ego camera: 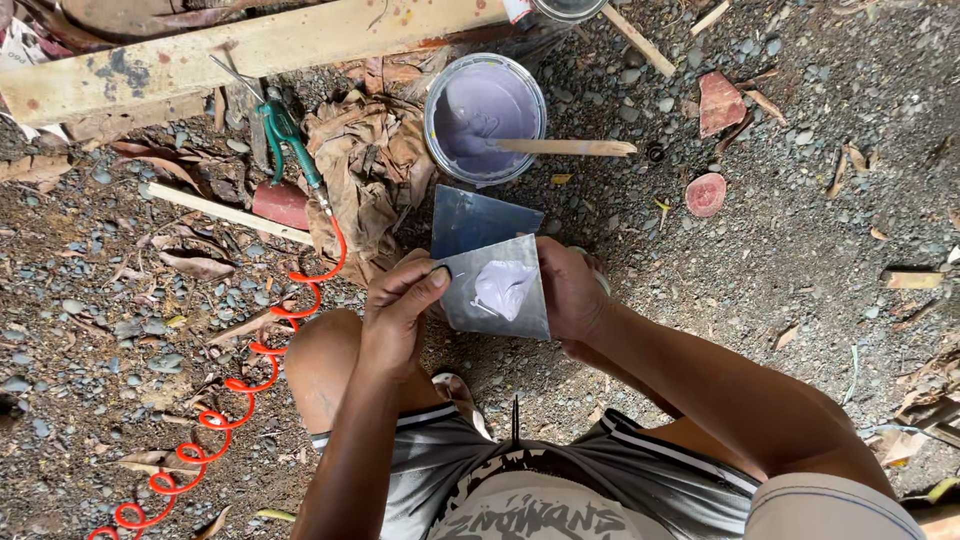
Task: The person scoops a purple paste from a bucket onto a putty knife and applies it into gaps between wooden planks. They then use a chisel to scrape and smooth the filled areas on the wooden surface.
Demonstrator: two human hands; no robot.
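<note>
Head view showed the left hand (400,305) pinching a metal scraper (497,287) loaded with lilac putty (503,287), the right hand (570,290) gripping its other edge over a second blade (480,220) below the putty can (484,118). Mixing seemed underway; the next stroke needed a level blade.

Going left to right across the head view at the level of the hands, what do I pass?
Orange coiled hose → left hand → metal plate with pale putty → right hand → wood scrap.
</note>
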